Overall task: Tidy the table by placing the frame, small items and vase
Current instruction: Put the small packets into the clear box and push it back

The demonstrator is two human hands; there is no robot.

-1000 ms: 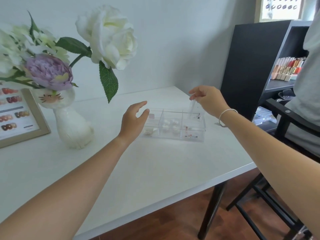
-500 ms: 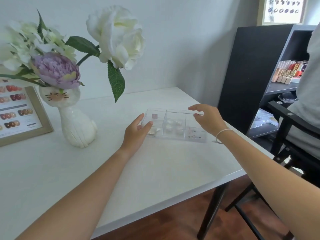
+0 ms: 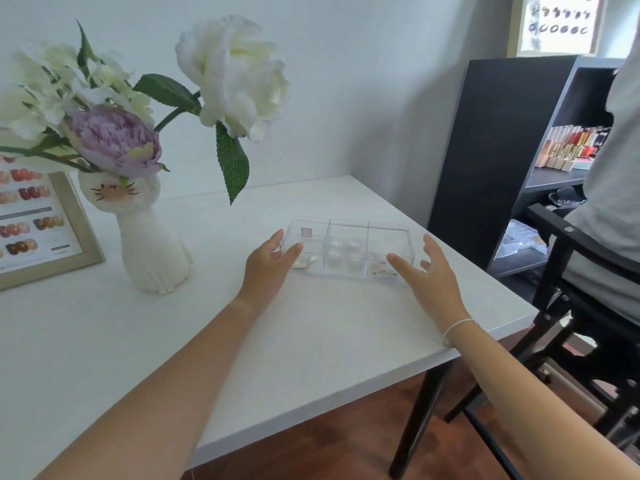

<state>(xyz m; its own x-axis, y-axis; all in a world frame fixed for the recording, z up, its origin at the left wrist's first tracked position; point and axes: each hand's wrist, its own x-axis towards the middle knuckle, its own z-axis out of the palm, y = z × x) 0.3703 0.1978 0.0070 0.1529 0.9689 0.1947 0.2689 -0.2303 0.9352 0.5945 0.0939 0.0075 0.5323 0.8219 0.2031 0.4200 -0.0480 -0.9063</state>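
A: Your right hand (image 3: 429, 271) has dropped whatever it pinched; both grips now spread loose, flanking the clear organizer (image 3: 348, 249) near the bench's (image 3: 311, 341) far right corner.

B: Your left hand (image 3: 268, 265) touches its end. The frame (image 3: 74, 223) is cut off; the vase (image 3: 152, 244) stands beside it.

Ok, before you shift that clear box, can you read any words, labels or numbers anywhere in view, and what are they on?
Nothing can be read in this view.
Wood-framed nail colour chart: grey bar and small dark caption, blurred.
Framed poster of dark ovals on the wall: print too small.
Boxes on the black shelf: labels blurred.
Clear compartment box: pink square tag, no legible text.
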